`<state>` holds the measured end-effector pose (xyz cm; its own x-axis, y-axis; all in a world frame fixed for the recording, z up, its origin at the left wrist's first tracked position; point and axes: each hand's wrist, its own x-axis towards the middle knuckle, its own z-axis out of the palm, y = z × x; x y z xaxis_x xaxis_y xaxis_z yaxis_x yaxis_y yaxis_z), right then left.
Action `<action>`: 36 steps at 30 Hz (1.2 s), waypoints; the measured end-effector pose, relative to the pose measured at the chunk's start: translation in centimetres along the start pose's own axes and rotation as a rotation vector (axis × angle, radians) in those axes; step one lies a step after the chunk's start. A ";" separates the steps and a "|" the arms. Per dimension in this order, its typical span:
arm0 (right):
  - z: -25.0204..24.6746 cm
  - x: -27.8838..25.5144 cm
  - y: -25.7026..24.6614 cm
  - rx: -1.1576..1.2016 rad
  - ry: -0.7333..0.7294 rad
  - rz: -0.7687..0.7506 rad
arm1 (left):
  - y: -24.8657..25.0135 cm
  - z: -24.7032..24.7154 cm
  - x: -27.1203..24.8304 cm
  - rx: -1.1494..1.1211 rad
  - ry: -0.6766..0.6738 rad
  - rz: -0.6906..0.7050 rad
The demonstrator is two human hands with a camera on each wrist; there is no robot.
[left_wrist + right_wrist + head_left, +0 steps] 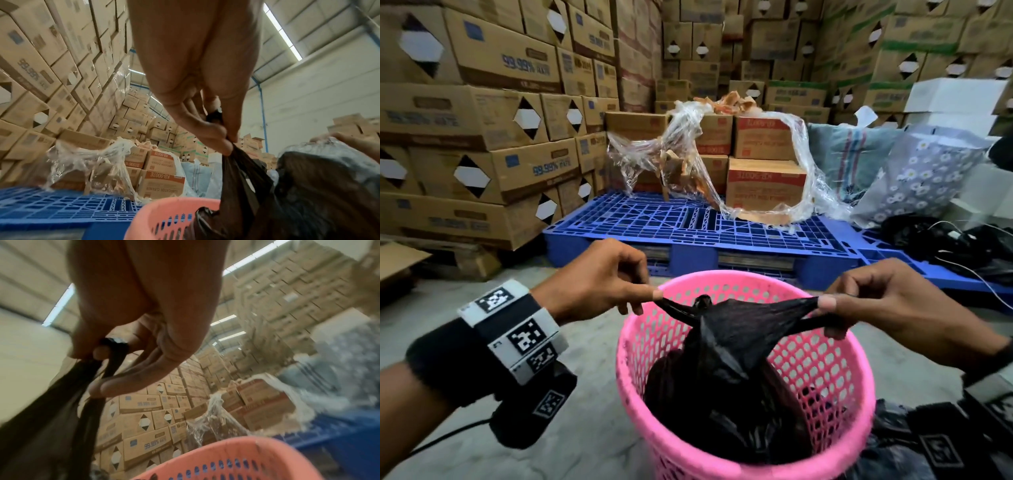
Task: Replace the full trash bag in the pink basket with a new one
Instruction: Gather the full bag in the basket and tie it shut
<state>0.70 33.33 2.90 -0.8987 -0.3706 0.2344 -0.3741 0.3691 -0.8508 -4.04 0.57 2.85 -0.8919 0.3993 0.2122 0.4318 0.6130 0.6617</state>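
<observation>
The head view looks down and forward over the pink basket (722, 442), close beneath it, toward the blue pallet (688, 222) behind the basket. Each wrist view sits low beside the basket's rim, tilted up past its own fingers toward stacked cartons (51, 68) and roof. All three share basket, pallet and cartons.

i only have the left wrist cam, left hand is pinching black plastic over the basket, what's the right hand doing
Observer: The right hand pinches the opposite end of the black trash bag, stretching its top across the pink basket.
Operator: is the bag out of the basket yet
Observer: No. The head view shows its bulk still down inside the basket.
Operator: anything tied on top
Observer: The head view shows a small bunched knot nearer the left hand.
</observation>
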 end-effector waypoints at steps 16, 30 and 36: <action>0.2 0.8 -1.7 0.072 0.083 0.065 | 0.7 -0.3 1.4 -0.213 -0.080 -0.212; 3.3 2.3 -5.0 -0.009 -0.097 -0.093 | 4.8 3.7 1.5 -0.481 -0.128 -0.124; 3.7 3.4 -4.4 0.026 0.135 -0.109 | 6.2 6.3 0.9 -0.504 -0.149 0.021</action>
<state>0.12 27.31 5.66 -0.8763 -0.2890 0.3855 -0.4667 0.3104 -0.8282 -1.33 9.02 2.58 -0.8393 0.5231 0.1484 0.2982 0.2147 0.9300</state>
